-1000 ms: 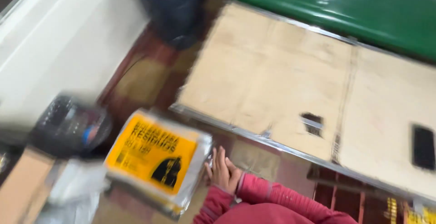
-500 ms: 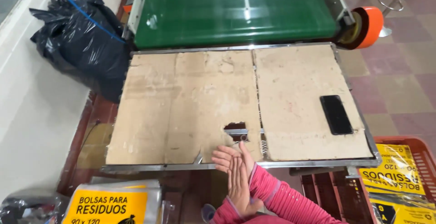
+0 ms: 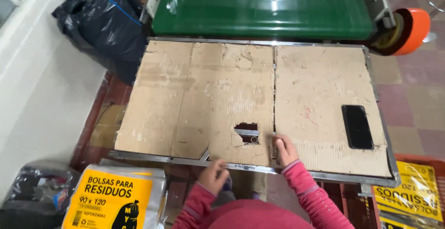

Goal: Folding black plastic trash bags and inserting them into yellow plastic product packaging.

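My right hand (image 3: 283, 149) rests on the cardboard (image 3: 194, 94) that covers a metal-framed table (image 3: 153, 157), fingertips on the seam between the two sheets, just right of a torn hole (image 3: 246, 132). My left hand (image 3: 213, 175) is lower, at the table's front metal rim, with its fingers curled against the rim and nothing visible in it. Both arms wear pink sleeves. A black phone (image 3: 357, 127) lies flat on the right cardboard sheet, a hand's length from my right hand.
A green conveyor belt (image 3: 264, 6) runs behind the table, with an orange roll (image 3: 410, 29) at its right end. A full black rubbish bag (image 3: 102, 20) sits at the back left. Yellow bag packs lie on the floor at front left (image 3: 109, 201) and in a red crate (image 3: 412, 189).
The view swung from the floor at the left up over the table. My hands, together half a second ago, have parted: the right onto the cardboard seam, the left to the front rim.
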